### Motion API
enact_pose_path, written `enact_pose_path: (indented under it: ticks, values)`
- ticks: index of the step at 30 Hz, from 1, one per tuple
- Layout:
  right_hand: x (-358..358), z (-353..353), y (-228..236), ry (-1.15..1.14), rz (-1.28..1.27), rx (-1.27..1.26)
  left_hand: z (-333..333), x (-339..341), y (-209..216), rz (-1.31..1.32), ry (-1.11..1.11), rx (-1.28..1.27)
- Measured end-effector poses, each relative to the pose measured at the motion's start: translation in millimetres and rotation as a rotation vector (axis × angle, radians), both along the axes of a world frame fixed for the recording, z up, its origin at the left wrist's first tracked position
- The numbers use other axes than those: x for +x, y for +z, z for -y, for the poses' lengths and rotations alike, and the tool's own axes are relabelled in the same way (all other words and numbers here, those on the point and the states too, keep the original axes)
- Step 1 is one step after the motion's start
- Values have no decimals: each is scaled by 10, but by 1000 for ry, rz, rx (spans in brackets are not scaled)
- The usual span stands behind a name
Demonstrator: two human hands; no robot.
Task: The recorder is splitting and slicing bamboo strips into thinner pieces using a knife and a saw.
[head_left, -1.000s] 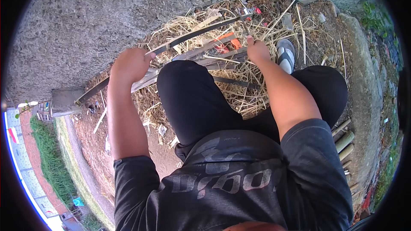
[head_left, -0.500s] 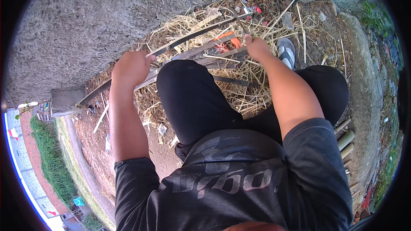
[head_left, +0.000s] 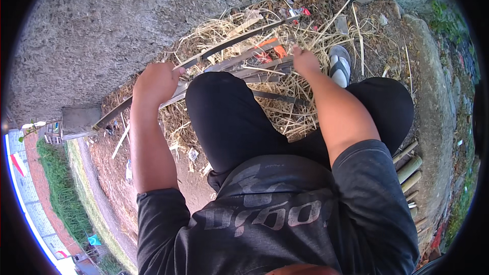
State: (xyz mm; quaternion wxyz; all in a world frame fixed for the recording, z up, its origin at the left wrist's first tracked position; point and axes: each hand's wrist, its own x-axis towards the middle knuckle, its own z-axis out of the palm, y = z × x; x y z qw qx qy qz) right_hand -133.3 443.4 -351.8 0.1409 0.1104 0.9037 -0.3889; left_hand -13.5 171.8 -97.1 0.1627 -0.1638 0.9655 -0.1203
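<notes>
A long, slightly bowed bamboo strip (head_left: 234, 43), dark on its face, runs slantwise from the grey block at left up toward the far litter. My left hand (head_left: 157, 82) is closed round it left of my knee, thumb on top. My right hand (head_left: 306, 62) is closed just short of the strip's far end, apart from it. A thin, dark, blurred piece, which looks like a knife blade (head_left: 294, 40), juts from its fingers; the handle is hidden. More flat strips (head_left: 244, 62) lie beyond my knee, with orange scraps (head_left: 279, 51) on them.
A rough concrete wall (head_left: 112, 25) rises along the far side. Pale shavings (head_left: 214, 33) cover the ground. My sandalled foot (head_left: 340, 65) is right of my right hand. A grey block (head_left: 80, 121) sits at left; several bamboo pieces (head_left: 409, 169) lie at right by a stone edge (head_left: 433, 86).
My right hand has drawn back slightly, and the blade has come away from the strip. My left hand and the bamboo strip are almost where they were.
</notes>
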Motion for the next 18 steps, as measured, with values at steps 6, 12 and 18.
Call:
enact_pose_path:
  ticks: [6,12,18]
  values:
    - [218,132,76,172,-204,-207,-7,-17,28,28,53,28]
    - [296,210,111,396,-155,-109,56,9,31,-8,10,12]
    - [8,-5,43,29,-90,-111,338,233,449,31,184,26]
